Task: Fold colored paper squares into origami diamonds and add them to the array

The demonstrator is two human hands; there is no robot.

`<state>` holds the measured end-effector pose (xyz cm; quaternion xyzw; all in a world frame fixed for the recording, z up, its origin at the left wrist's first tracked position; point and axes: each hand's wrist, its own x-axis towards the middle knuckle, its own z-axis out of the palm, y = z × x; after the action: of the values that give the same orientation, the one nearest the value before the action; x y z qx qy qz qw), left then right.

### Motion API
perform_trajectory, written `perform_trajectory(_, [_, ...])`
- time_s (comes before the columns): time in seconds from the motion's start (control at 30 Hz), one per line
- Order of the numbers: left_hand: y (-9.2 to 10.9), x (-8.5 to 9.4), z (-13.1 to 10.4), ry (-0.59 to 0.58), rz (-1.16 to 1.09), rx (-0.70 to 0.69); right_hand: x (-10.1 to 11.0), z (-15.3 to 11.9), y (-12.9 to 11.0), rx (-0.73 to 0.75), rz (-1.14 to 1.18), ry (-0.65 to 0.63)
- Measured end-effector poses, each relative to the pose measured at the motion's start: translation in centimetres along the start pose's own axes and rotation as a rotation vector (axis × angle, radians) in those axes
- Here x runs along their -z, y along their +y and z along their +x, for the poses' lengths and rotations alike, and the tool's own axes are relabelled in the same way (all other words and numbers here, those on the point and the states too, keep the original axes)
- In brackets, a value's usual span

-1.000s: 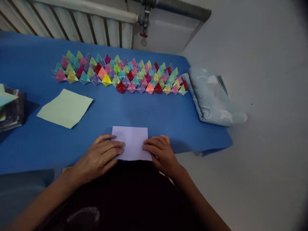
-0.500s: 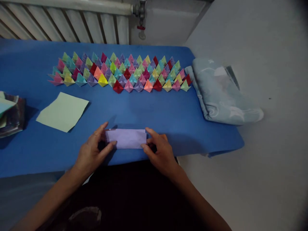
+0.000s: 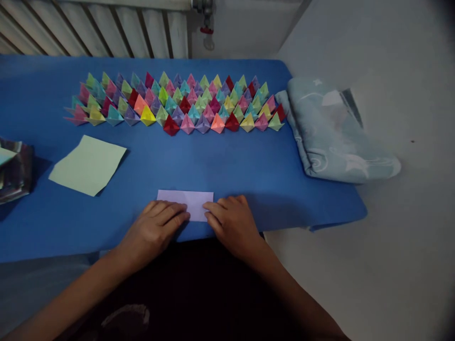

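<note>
A strip of folded purple paper (image 3: 197, 204) lies flat near the front edge of the blue-covered table. Over its left and lower part rests my left hand (image 3: 152, 229), fingers held together and the tips pressing on the near edge. My right hand (image 3: 232, 220) has its fingers curled on the right end, thumb and fingertips closed on the paper there. The undersides of both hands are hidden. To the left, a pale green square sheet (image 3: 88, 166) lies by itself.
Several rows of small coloured paper boats (image 3: 202, 106) stand along the back of the blue table cover (image 3: 227, 161). A folded grey-blue cloth (image 3: 330, 128) lies at the right, by the wall. A plastic-wrapped pack (image 3: 17, 173) is at the far left, and a radiator (image 3: 106, 31) stands behind.
Both hands have gone from holding the strip by its ends to pressing on it. My left hand has come rightward over its lower edge. The view has shifted slightly.
</note>
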<state>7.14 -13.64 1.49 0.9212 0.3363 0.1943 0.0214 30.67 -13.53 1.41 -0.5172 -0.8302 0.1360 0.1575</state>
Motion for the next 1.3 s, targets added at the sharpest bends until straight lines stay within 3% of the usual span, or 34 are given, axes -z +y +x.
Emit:
perform_trajectory(0.2, [0.1,-0.3,0.7,-0.009,-0.008,0.062,0.5,0.7,1.5,-0.143,0.067,0.082])
perform_trajectory(0.4, [0.2,-0.2,1.0,-0.03,0.001,0.067,1.4,3.2,0.4,-0.074,0.064,-0.153])
perform_trajectory(0.53, [0.1,-0.3,0.7,-0.046,0.0,0.096,2.3,3.7,-0.2,-0.083,0.164,-0.199])
perform_trajectory(0.73, [-0.1,-0.5,0.2,-0.029,-0.032,0.131,1.5,3.4,0.2,-0.122,0.453,-0.067])
perform_trajectory(1.0, [0.4,-0.3,1.0,0.066,0.009,0.088,-0.3,3.7,0.1,-0.168,0.573,0.104])
perform_trajectory(1.17, [0.3,0.0,1.5,0.113,0.087,0.001,0.3,2.5,-0.2,-0.227,0.605,0.136])
perform_trajectory(1.3, [-0.3,0.0,0.6,0.054,0.064,0.061,1.1,0.7,0.3,-0.112,0.503,0.202])
